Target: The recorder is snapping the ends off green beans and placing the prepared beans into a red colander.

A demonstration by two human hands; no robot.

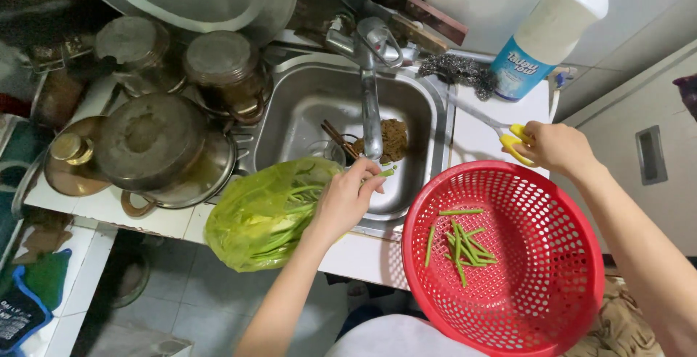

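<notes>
Hands over sink edge. Left hand (347, 199) pinched closed on green stem (385, 173), tip poking toward 2 o'clock, beside green bag (254, 219) of stems. Right hand (555, 146) fingers closed through yellow-handled scissors (508, 136), blades pointing 10 o'clock. Red basket (552, 306) at 6 o'clock of right hand holds cut stems (459, 244).

A cramped home kitchen, shown by the small steel sink (305, 110) with its tap (370, 74), stacked metal pots (152, 143) on the tiled counter, a steel scourer (457, 70) and a dish-soap bottle (552, 30).
</notes>
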